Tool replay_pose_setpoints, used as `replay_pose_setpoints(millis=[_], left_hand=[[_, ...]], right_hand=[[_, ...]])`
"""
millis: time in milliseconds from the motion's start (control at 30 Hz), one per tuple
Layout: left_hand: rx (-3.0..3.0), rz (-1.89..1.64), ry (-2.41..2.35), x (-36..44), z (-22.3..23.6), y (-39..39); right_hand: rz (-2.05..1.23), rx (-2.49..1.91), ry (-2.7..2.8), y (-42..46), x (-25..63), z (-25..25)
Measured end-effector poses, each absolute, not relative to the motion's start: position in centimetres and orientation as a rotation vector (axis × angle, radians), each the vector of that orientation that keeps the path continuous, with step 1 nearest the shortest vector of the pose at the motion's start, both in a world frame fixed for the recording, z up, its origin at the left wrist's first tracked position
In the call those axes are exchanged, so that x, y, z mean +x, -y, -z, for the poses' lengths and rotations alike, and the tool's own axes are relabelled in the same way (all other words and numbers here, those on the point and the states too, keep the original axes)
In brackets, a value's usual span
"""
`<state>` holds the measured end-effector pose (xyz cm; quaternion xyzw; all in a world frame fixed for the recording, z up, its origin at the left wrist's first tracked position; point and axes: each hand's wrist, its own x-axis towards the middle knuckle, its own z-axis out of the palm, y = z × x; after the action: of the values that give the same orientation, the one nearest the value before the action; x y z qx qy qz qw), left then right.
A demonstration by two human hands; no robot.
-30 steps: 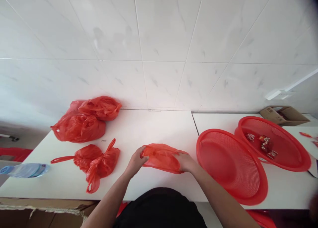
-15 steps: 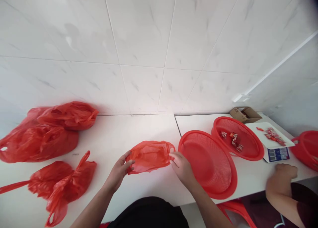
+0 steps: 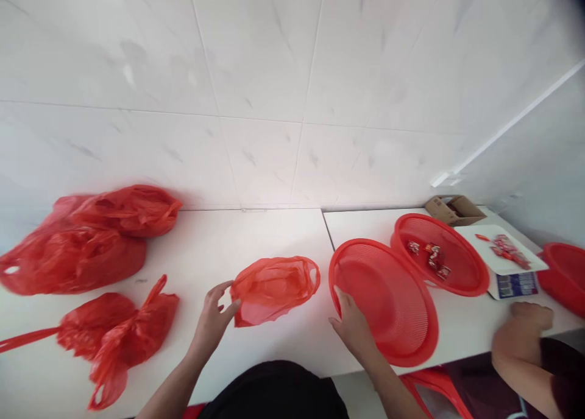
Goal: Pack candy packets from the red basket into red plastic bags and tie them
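A red plastic bag (image 3: 274,285) lies spread on the white table in front of me, its mouth facing up and a handle loop at its right end. My left hand (image 3: 214,318) is at the bag's left edge, thumb and fingers apart, the thumb tip against or just over the plastic. Off the bag, my right hand (image 3: 354,327) is at the left rim of an empty red mesh basket (image 3: 388,303). Its fingers reach over the rim and the thumb stays outside, spread away from them; a firm grip does not show.
Tied red bags (image 3: 132,327) and larger filled bags (image 3: 100,242) sit at left. Right, a second red basket (image 3: 475,267) holds several small wrapped packets. Beyond are a scale (image 3: 516,285) with packets on its white tray, a cardboard box (image 3: 454,211) and another person's arm (image 3: 521,346).
The view swung right, bringing the scale and the other person's arm into sight. Both hands held the bag's ends; my right hand has since let go and moved right to the basket rim.
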<state>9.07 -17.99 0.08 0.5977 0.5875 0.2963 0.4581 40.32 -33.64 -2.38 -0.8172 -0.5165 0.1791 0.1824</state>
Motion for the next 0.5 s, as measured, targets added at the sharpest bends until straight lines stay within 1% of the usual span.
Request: replay_pose_setpoints(millis=[133,233,300,367,433,500], left_hand=[[1.928,-0.844,-1.437,8.8,-0.5,18.5],[2.135,-0.789,-1.215,10.0,-2.0,19.6],[2.202,-0.618,-0.944,11.8,-2.7,20.2],[2.249,-0.337,-0.740,14.1,-2.6,20.4],[2.337,-0.087,-0.802,15.9,-1.9,19.8],[2.436,0.040,-1.088,16.6,-0.8,18.3]], right_hand=[[-0.378,-2.169,1.472,32.7,39.3,1.8],[-0.378,-2.000,1.532,30.7,36.9,1.3],[-0.425,-1.898,1.631,28.6,34.9,1.2],[-0.492,-1.848,1.755,26.2,33.1,1.7],[-0.550,-1.903,1.848,24.1,32.2,2.7],[-0.593,-2.013,1.847,22.8,32.1,3.9]])
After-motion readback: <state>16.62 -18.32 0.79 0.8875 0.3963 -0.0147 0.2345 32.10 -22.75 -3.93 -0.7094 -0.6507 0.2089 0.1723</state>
